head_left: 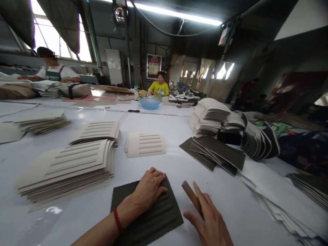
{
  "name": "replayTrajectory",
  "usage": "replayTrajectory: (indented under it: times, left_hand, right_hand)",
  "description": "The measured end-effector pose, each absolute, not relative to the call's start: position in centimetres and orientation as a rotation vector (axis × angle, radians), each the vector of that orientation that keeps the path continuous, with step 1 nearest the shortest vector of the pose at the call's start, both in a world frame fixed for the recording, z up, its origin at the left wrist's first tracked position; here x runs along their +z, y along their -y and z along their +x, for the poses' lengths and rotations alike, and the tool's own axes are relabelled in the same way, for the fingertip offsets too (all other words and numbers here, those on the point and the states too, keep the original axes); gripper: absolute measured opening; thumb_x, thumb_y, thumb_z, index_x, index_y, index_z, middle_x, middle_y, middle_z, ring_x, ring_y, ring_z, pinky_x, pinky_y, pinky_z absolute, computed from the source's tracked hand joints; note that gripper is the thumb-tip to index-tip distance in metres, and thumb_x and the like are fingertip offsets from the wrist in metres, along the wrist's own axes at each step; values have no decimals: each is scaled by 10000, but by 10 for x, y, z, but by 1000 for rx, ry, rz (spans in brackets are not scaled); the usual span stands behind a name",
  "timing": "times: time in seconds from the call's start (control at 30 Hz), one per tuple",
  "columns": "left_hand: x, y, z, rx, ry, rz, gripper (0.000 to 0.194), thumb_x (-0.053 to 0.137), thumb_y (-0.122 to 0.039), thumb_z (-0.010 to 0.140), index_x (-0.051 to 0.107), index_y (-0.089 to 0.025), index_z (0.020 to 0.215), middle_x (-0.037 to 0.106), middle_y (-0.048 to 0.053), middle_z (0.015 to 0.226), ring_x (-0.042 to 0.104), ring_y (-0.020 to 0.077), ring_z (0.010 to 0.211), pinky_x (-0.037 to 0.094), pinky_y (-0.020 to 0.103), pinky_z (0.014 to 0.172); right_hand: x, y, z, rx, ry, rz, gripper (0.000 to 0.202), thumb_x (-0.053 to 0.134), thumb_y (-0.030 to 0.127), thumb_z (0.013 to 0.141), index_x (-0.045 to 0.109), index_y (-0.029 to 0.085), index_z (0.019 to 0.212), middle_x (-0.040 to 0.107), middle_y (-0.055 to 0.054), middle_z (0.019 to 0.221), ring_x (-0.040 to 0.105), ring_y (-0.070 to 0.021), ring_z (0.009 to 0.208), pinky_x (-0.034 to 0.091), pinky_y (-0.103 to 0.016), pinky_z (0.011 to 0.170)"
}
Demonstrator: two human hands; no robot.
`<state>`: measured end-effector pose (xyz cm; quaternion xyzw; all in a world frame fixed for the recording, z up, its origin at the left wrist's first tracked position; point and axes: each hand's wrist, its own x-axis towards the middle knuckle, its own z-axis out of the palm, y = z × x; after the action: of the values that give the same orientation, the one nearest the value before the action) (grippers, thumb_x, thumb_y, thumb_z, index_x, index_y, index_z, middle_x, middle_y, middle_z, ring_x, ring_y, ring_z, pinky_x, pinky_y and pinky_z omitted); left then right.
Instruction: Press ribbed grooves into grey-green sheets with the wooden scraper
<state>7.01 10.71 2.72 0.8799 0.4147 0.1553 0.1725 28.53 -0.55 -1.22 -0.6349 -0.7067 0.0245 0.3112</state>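
A dark grey-green panel (164, 208) with raised parallel ridges lies on the white table in front of me. My left hand (148, 189) rests on its upper part, palm down, fingers near the far edge and thumb apart. Just right of the panel, my right hand (211, 220) grips a flat brown stick (192, 198) with a greyish tip, angled up and to the left. The stick's lower end is hidden in the hand. Neither the stick nor the right hand appears to touch the panel.
Cream ridged panels are stacked at left (69, 171), with a smaller pile (146, 145) ahead. Dark panels (217, 153), white sheets (279, 194) and a tall cream stack (210, 116) sit right. Beyond are a blue basin (150, 103) and two people, one in yellow (160, 88).
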Motion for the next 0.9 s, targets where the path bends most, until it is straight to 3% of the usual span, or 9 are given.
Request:
replayTrajectory:
  times: [0.1,0.17,0.3,0.5,0.7,0.9]
  left_hand:
    - [22,-92,64,447,-1224,2482,705,798,-495,726,557,-171,1304,576,137,1362,439,378,1315,349,543,1088]
    - [15,-85,64,401,-1289,2489,824,765,-556,735,475,-146,1388,472,169,1455,350,390,1388,282,587,1132]
    - [-1,-83,67,342,-1362,2559,850,693,-603,781,442,-85,1407,370,212,1502,270,366,1432,246,572,1167]
    - [-23,-88,66,525,-1280,2640,829,662,-621,798,425,-128,1421,390,221,1487,304,355,1415,307,555,1150]
    - [-32,-89,68,542,-1286,2624,835,669,-605,801,415,-110,1424,385,237,1484,306,366,1409,318,556,1145]
    - [-33,-89,69,547,-1298,2619,831,675,-592,804,396,-129,1435,359,224,1504,278,357,1421,322,543,1149]
  right_hand:
    - [3,-25,285,208,1822,-1711,490,403,382,995,448,195,1446,684,-91,1044,680,-226,955,571,-312,787]
    - [7,-43,273,255,1832,-1720,464,370,311,991,496,162,1412,679,-97,997,675,-225,940,553,-326,827]
    - [3,-58,246,181,1893,-1801,474,366,275,991,473,136,1431,651,-90,882,672,-214,783,543,-317,732]
    - [-6,-46,232,-128,2082,-1919,418,354,256,997,579,229,1349,629,-70,769,648,-205,573,479,-280,500]
    - [0,-54,229,-173,2125,-1881,377,363,288,1018,602,288,1309,650,-42,816,673,-168,621,463,-232,505]
    - [16,-51,232,-159,2315,-1941,420,472,179,981,520,293,1382,651,-29,921,687,-156,651,466,-225,528]
